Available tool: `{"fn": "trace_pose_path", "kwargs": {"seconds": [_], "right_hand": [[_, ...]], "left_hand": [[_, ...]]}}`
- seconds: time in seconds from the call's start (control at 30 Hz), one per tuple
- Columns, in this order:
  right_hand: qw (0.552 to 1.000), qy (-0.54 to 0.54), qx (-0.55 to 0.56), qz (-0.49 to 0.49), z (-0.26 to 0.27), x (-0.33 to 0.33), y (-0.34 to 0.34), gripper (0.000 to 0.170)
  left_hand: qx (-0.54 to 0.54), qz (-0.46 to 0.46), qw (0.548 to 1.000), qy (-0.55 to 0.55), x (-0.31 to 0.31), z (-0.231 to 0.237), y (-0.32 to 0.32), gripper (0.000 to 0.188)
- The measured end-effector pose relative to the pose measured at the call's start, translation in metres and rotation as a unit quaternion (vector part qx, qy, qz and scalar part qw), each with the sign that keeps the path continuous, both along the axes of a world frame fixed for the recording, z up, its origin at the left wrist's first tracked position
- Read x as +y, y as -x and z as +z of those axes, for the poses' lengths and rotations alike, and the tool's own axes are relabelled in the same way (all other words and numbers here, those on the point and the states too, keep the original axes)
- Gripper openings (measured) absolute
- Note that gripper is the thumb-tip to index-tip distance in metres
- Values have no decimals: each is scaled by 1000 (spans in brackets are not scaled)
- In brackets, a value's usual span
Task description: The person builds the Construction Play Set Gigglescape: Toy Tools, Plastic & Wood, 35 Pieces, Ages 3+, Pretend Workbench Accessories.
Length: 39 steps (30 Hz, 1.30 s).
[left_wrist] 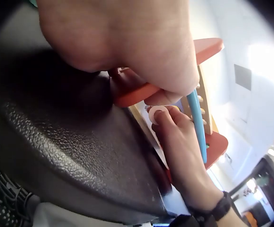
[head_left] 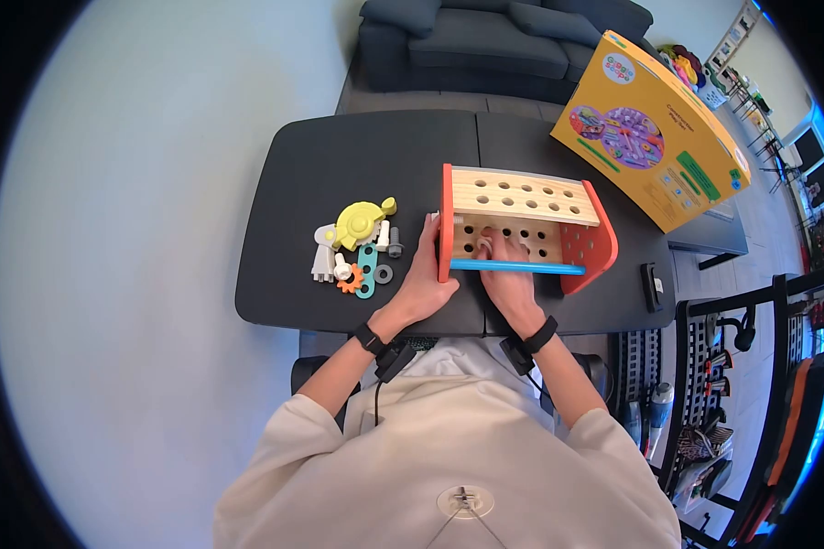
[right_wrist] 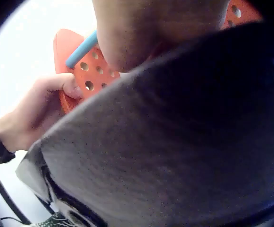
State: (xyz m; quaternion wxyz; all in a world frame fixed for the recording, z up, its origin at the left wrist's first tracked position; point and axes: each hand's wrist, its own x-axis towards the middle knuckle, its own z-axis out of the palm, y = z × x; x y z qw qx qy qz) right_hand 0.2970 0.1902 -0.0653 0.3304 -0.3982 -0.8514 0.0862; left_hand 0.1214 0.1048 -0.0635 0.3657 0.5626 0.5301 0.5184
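Note:
A toy workbench with red side panels [head_left: 446,224], pale wooden boards with holes [head_left: 525,190] and a blue rod [head_left: 522,266] stands on the black table. My left hand [head_left: 419,279] grips its left side panel, the thumb on the inner face, as the right wrist view shows. Reaching in beneath the blue rod, my right hand [head_left: 508,279] is inside the frame, close to the lower holed board. Its thumb and fingers pinch a small white ring-shaped piece [left_wrist: 158,114], seen in the left wrist view. The rest of that piece is hidden by the fingers.
Left of the workbench lie toy parts: a yellow-green piece [head_left: 360,222], a grey claw-like piece [head_left: 324,253], a teal strip [head_left: 366,271], an orange gear [head_left: 350,280] and several screws and rings. A yellow box [head_left: 655,137] stands at the back right; a black object [head_left: 651,287] lies near the right edge.

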Motion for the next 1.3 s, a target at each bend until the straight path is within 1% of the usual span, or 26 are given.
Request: {"fn": "trace_pose_path", "kwargs": {"seconds": [0.03,0.07,0.13,0.2,0.27,0.3,0.37,0.47,0.5,0.53,0.57,0.6,0.67,0.73,0.77,0.83,0.87,0.93,0.97,1.0,1.03,1.07,1.1,1.13,1.17,1.3], "right_hand": [[1000,-15,5,24,3,3,5,19],[1000,-14,4,25,7,4,8,19],[997,76,9,16,14,5,15,18],[996,81,20,28,5,12,16,19],[988,144,36,31,2,14,17,22],[988,145,34,31,1,14,16,22],[967,241,78,25,5,14,15,26],[960,271,62,29,9,15,22,25],[960,271,63,30,10,13,24,25],[962,258,66,57,12,10,26,24],[963,245,69,86,12,9,27,22],[963,245,69,87,12,9,28,22],[953,257,111,113,10,9,26,20],[956,247,99,121,8,12,22,20],[959,235,90,128,7,14,20,19],[959,240,84,129,5,16,16,19],[957,245,78,132,5,17,15,19],[957,254,71,120,4,19,17,20],[957,263,63,109,2,19,18,20],[956,264,64,108,-1,18,19,20],[966,212,91,114,-4,17,22,20],[973,159,116,120,-6,16,23,20],[973,159,117,120,-7,16,22,20],[968,194,111,111,-3,16,21,22],[962,230,105,103,0,15,22,24],[957,272,60,85,-2,21,22,25]], "left_hand": [[7,-9,1000,8,-1,1,0,110],[6,-8,1000,9,-3,-1,-1,110],[18,0,1000,18,-8,-2,-3,111],[7,-1,1000,31,-13,2,-4,111],[-7,-4,999,44,-17,2,-3,112],[2,-1,999,43,-17,0,-3,112],[8,0,999,41,-17,1,-6,113],[-20,-9,998,52,-21,3,-7,112],[22,-9,999,49,-21,0,-7,114],[63,-8,997,46,-21,-1,-6,115],[65,-6,997,46,-22,-2,-5,115],[48,-12,998,49,-23,-4,-5,117],[30,-17,998,51,-25,4,-4,119],[-16,-67,994,80,-29,13,5,122],[-16,-69,994,80,-30,10,9,122],[-3,-74,997,24,-29,1,14,120],[-2,-75,997,24,-29,-2,15,120],[-36,-85,996,-9,-29,-1,17,101],[-35,-86,996,-8,-28,2,17,101],[-75,-52,996,-2,-27,4,17,89],[-116,-17,993,4,-25,6,17,77],[-116,-17,993,5,-20,4,18,77],[-120,19,992,31,-13,0,20,67],[-122,57,989,57,-7,-2,21,57],[-93,90,991,45,-3,-3,21,46],[-116,84,987,67,6,-11,29,41]]}}
